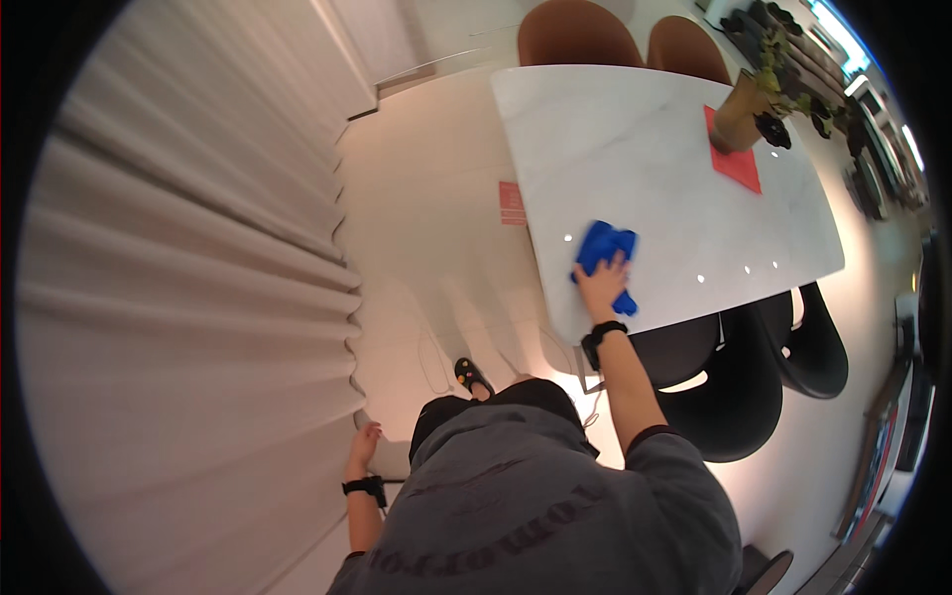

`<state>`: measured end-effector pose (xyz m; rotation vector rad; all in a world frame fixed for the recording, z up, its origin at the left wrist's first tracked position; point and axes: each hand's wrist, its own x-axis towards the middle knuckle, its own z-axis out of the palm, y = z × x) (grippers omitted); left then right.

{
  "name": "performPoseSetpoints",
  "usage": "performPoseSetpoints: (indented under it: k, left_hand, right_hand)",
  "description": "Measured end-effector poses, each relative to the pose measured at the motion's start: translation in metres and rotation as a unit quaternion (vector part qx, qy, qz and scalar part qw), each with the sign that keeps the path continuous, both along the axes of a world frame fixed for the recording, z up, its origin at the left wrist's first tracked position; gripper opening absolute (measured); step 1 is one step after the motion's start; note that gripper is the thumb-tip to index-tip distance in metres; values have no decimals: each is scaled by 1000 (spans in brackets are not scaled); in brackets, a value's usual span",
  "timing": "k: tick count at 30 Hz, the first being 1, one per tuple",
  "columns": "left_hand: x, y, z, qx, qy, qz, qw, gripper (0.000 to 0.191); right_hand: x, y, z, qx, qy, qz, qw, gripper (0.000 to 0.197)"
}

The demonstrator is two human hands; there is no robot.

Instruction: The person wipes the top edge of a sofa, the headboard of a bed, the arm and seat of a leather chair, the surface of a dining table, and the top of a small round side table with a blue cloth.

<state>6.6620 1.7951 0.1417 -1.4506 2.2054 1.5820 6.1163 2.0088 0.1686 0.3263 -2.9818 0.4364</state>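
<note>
My right hand [604, 284] presses a blue cloth [599, 245] flat against the white marble-patterned table [639, 186], near its rounded left corner. The fingers are spread over the cloth, and part of it sticks out below the palm. My left hand [367, 440] hangs low at my left side beside the curtain, with its fingers slightly curled and nothing seen in them. Each wrist wears a black band.
A potted plant [736, 115] stands on a red mat [736, 167] at the table's far right. Black chairs [732, 401] line the near side, brown chairs [576, 33] the far side. A long pale curtain [201, 297] hangs at left.
</note>
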Motion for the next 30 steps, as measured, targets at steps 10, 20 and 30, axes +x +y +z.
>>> performPoseSetpoints:
  k: [10,20,30]
  left_hand:
    - [-319,-139,71,-124,73,-327,934,23]
    - [-482,-59,88,-45,20,-572,819,23]
    - [-628,-165,64,-174,95,-562,803,39]
  right_hand:
    - [36,104,8,-46,16,-26,998,63]
    - [-75,91,-22,74,15,-390,918,52]
    - [-109,-135,26,-49,-90,100,990,74]
